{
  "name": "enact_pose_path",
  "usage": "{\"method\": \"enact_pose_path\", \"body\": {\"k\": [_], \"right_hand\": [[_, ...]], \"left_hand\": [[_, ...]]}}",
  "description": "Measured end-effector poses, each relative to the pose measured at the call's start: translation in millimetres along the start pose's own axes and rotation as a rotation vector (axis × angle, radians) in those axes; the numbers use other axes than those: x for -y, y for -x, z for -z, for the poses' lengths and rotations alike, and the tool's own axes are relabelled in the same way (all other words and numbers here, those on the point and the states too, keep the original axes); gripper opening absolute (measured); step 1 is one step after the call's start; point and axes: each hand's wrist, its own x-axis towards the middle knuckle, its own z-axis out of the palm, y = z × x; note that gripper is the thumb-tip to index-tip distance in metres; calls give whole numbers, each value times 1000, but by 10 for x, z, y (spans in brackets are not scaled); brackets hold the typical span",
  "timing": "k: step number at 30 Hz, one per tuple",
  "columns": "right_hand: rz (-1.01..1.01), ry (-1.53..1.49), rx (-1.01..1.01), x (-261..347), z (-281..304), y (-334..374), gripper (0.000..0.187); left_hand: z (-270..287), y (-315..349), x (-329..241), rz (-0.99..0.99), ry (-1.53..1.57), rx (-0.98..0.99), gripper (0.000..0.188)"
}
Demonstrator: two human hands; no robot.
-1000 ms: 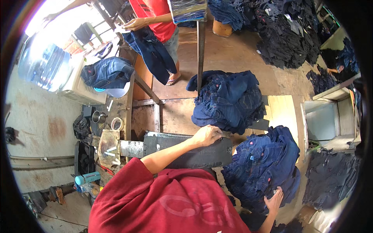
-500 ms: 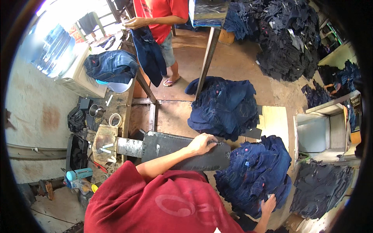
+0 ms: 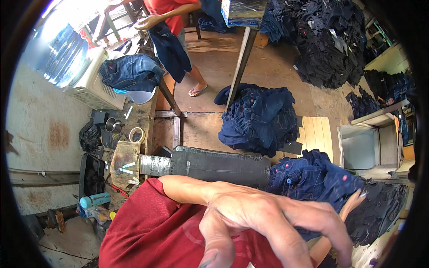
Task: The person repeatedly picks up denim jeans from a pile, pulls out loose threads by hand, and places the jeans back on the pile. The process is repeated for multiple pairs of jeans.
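Note:
My left hand [image 3: 263, 214] is raised close to the camera and looks large. Its fingers are spread and bent, with nothing in them. At the right, my right hand [image 3: 354, 202] is closed at the edge of a dark blue denim garment [image 3: 337, 176] that stretches out over the pile. A small pale object [image 3: 363, 195] shows at its fingertips; its kind cannot be made out. Beyond my left hand lies a long padded black board [image 3: 219, 166], its surface bare. My left hand and forearm hide part of the denim pile [image 3: 292, 181].
A second denim pile [image 3: 259, 118] lies on the floor beyond the board, beside a table leg [image 3: 239, 67]. Dark cloth [image 3: 377, 210] is heaped at the right. A co-worker in a red shirt [image 3: 165, 11] holds jeans [image 3: 170, 51]. A tape roll [image 3: 136, 134] and turquoise bottle [image 3: 94, 200] are at the left.
My left hand has left the black board and come up toward the camera. My right hand has moved up and right, and the denim beside it now extends rightward. The co-worker has shifted.

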Motion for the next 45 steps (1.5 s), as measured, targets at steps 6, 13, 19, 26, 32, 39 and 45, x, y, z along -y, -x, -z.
{"method": "enact_pose_path", "body": {"k": [6,13,19,26,32,39,45], "right_hand": [[475,-63,-58,1873,-507,827,44],[334,-183,459,2112,-1232,2815,46],[229,-100,452,1571,-880,3638,57],[220,-99,449,1765,-935,3552,61],[376,-119,498,1981,-1164,3590,59],[429,-82,609,1676,-776,4183,50],[438,-157,693,1814,-860,4355,54]], "left_hand": [[160,674,5,485,147,-417,91],[959,3000,1256,1642,-22,-1239,70],[800,3907,1921,1409,382,-1559,58],[1074,3505,2193,1053,-148,-1357,57],[1097,3544,1879,846,138,-1887,25],[787,4057,1375,1105,686,-1630,26],[1293,4094,1338,1095,419,-1586,24]]}}
